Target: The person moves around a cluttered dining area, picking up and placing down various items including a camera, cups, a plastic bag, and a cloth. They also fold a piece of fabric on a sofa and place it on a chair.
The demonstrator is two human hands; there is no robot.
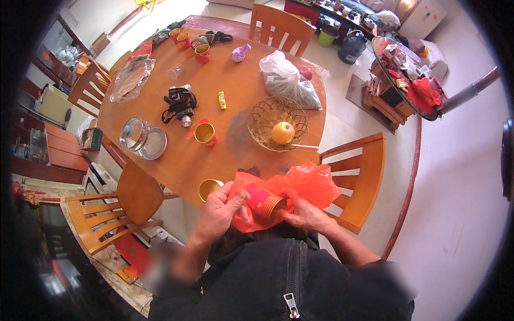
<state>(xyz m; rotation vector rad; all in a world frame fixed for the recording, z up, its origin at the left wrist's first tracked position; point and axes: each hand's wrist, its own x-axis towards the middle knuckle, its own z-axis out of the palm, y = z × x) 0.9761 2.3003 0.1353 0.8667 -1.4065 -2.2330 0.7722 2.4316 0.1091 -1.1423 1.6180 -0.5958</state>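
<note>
A stack of red paper cups (pixel 263 202) with yellow insides lies on its side in a thin red plastic bag (pixel 311 182), close to my body at the table's near edge. My left hand (pixel 223 208) pinches the bag at the closed end of the stack. At the open rims, my right hand (pixel 307 212) grips the bag, some of its fingers hidden by the plastic. One paper cup (pixel 209 188) stands just beyond my left hand, partly covered by it. Another red cup (pixel 205 134) stands farther in on the wooden table (pixel 188 160).
A wicker basket (pixel 261 116) holds a yellow-orange fruit (pixel 282 133). Beyond it lies a knotted white plastic bag (pixel 287 82). A headlamp (pixel 180 104) and a glass lid (pixel 133 132) are on the left. Several cups stand at the far end. Wooden chairs (pixel 361 180) surround the table.
</note>
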